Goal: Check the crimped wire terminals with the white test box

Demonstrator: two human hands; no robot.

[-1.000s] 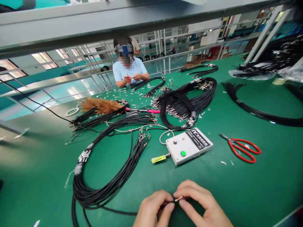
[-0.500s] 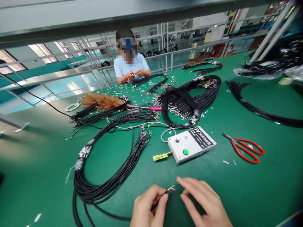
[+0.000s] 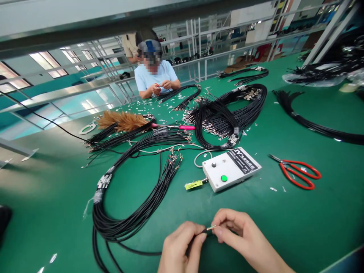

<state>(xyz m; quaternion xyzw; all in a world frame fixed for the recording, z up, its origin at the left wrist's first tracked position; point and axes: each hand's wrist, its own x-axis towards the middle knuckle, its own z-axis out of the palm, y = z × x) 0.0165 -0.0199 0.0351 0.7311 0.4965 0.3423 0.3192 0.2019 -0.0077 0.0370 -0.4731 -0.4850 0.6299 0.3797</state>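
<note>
My left hand pinches a black cable close to its stripped end, low in the middle of the head view. Thin light-coloured inner wires stick out past the left fingertips. On their tips my right hand has its thumb and forefinger closed. The held cable runs left to a curved bundle of black cables with bare coloured ends. Just beyond my hands lies a white control box with a green button and a yellow-green piece at its side.
Red-handled scissors lie to the right. More black cable bundles, a brown feathery brush with a pink handle and scattered clippings spread across the green table. Opposite, a person in light blue works with a red-handled tool. A shelf edge crosses above.
My right hand has moved left and its fingers have closed on the wire tips. The left hand keeps its grip on the cable. Another person has come into view at the back.
</note>
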